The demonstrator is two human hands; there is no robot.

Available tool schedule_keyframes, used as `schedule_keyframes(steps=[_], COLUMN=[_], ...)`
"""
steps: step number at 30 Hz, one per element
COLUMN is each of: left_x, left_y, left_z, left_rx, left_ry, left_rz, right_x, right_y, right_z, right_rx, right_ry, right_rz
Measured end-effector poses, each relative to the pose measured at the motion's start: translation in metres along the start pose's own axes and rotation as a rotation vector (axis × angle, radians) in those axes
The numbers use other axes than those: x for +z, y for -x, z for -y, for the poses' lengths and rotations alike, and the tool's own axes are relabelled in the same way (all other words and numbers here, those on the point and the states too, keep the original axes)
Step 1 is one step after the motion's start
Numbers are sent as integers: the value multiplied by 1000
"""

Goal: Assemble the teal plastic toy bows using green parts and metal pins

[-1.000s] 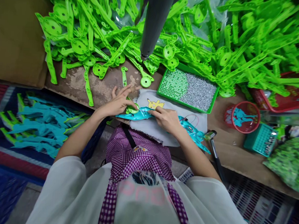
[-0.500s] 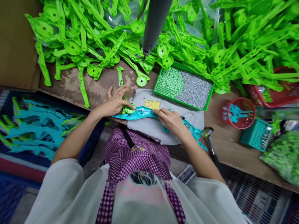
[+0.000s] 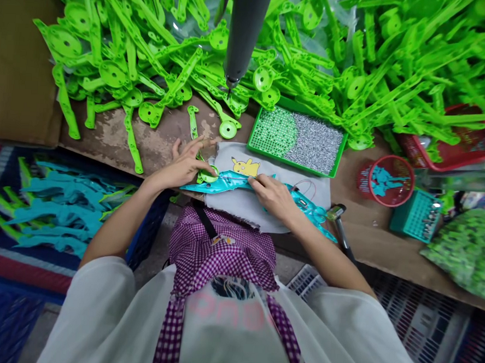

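A long teal plastic shell (image 3: 213, 186) lies across the grey cloth (image 3: 236, 209) in front of me. Its right part, with a small loop of thin wire (image 3: 307, 184) above it, extends past my right hand. My left hand (image 3: 186, 161) has its fingers spread, thumb pressing on a round green plastic part (image 3: 207, 175) beside the shell. My right hand (image 3: 272, 197) is closed, its fingertips pinched at the shell's upper edge. A thin pale line, apparently wire, runs along the shell between the left thumb and these fingertips. The tips themselves are partly hidden.
Many green plastic parts (image 3: 154, 50) pile up at the back. An electric screwdriver (image 3: 245, 34) hangs above. A green tray (image 3: 336, 165) holds small metal pieces. A hammer (image 3: 340, 231), red basket (image 3: 363, 180) and teal basket (image 3: 407, 216) stand right. Teal and green pieces (image 3: 60, 208) lie lower left.
My right hand has shifted very slightly left along the shell. The left thumb stays on the green part. The whole view has moved a little.
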State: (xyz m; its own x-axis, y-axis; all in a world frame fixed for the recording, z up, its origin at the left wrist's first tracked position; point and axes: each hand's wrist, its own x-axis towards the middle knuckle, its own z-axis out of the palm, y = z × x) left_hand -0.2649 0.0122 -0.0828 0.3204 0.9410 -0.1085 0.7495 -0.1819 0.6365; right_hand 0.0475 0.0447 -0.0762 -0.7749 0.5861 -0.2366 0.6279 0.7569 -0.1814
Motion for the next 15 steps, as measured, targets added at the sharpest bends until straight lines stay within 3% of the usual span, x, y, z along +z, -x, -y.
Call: schedule_keyframes(steps=[9, 15], left_x=[4, 2], left_y=[0, 0], left_z=[4, 1], left_rx=[-9, -12], left_ry=[-2, -3], left_rz=[-16, -16], right_x=[-13, -15], right_y=[-4, -6], right_z=[1, 6], right_rx=[-51, -5], right_ry=[42, 97], right_rz=[63, 78])
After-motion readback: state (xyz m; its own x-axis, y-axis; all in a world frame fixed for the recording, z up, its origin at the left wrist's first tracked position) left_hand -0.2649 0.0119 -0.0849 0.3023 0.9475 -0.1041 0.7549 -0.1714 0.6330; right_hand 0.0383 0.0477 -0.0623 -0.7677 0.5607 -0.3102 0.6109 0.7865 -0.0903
